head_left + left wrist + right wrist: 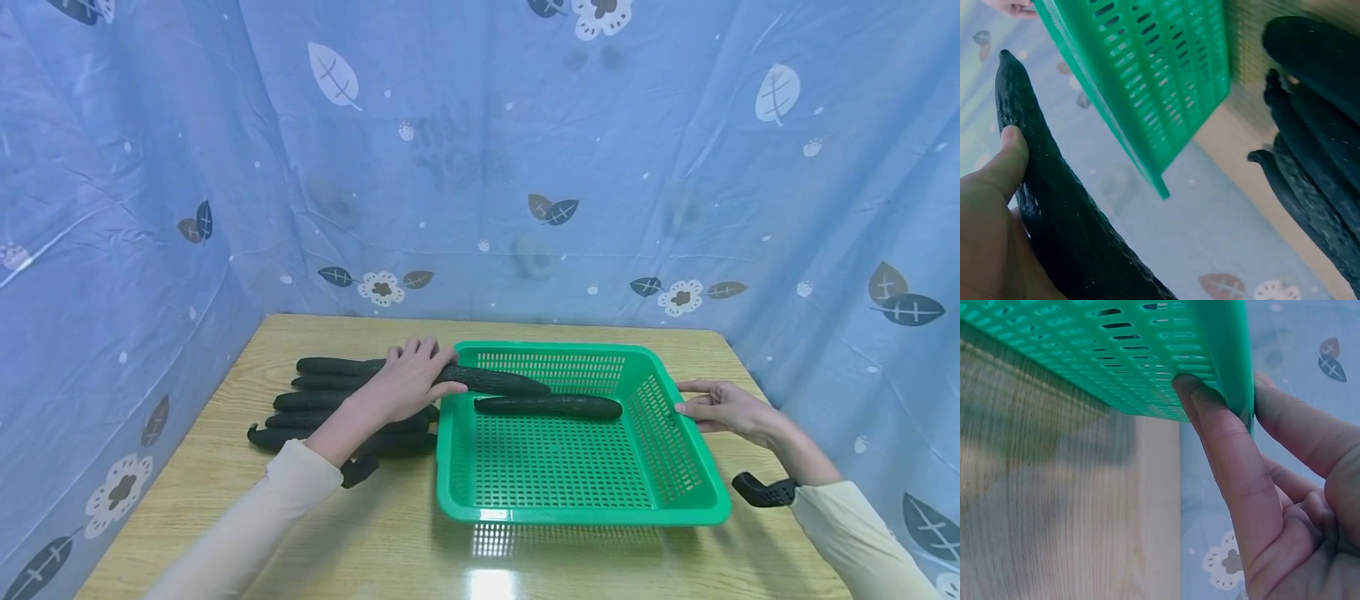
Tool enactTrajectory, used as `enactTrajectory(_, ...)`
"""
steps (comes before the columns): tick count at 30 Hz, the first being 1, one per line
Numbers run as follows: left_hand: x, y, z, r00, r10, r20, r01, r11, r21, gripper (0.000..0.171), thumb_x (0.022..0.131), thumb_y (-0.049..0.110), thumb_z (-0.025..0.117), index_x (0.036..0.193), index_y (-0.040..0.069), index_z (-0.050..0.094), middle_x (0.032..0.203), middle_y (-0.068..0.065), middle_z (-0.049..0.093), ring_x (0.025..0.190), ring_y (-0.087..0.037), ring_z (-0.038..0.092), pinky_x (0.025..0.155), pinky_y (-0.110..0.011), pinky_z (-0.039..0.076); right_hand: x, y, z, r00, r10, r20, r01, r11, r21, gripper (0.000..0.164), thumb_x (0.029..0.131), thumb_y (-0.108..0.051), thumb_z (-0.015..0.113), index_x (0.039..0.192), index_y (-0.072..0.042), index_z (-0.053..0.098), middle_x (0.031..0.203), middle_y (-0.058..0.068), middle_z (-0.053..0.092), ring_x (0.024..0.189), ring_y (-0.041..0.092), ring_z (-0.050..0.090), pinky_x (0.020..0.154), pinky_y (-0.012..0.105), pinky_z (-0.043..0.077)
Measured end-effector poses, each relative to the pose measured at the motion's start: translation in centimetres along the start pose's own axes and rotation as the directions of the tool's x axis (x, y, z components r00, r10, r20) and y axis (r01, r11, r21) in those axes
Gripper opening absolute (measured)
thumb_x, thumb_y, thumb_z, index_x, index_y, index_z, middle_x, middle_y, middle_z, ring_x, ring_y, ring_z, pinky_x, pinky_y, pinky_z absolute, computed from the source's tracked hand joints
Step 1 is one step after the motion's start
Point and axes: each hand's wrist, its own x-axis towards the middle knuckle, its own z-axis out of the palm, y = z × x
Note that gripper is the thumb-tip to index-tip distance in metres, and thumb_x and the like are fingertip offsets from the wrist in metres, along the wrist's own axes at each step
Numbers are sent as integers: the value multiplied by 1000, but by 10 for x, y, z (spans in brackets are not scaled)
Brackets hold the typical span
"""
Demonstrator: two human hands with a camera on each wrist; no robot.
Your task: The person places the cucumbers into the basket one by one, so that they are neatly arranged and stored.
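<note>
In the head view my left hand (408, 382) grips a long dark green cucumber (498, 382) above the left rim of a green plastic basket (585, 517). The left wrist view shows my thumb along the side of this cucumber (1063, 200). Another cucumber (551, 407) lies crosswise inside the basket, toward its back. My right hand (731, 410) pinches the basket's right rim. In the right wrist view, its thumb and fingers (1229, 447) are on opposite sides of the rim. Several more cucumbers (307, 402) lie side by side, left of the basket.
A wooden table (360, 533) bears the basket and the cucumbers. Blue curtain (480, 167) with leaf and flower prints hangs behind and along both sides. A black strap piece (765, 490) is on the right wrist.
</note>
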Motion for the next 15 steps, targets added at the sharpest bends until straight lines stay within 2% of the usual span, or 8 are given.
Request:
enactTrajectory(8, 21, 19, -1, 999, 26, 48, -26, 1000, 3, 52, 90, 62, 36, 125, 25, 45, 111, -4, 43, 101, -25, 37, 84, -46, 30, 1, 2, 0, 1000, -7, 7, 7, 1000, -11, 72, 97, -17, 50, 140, 17, 3, 109, 15, 65, 94, 18, 66, 83, 35, 52)
enactTrajectory(15, 39, 39, -3, 997, 62, 47, -62, 998, 4, 54, 89, 65, 35, 125, 26, 45, 109, -3, 43, 96, -22, 37, 81, -43, 31, 1, 2, -2, 1000, -3, 3, 3, 1000, -21, 72, 97, -18, 49, 141, 17, 3, 107, 10, 66, 95, 16, 66, 83, 33, 52)
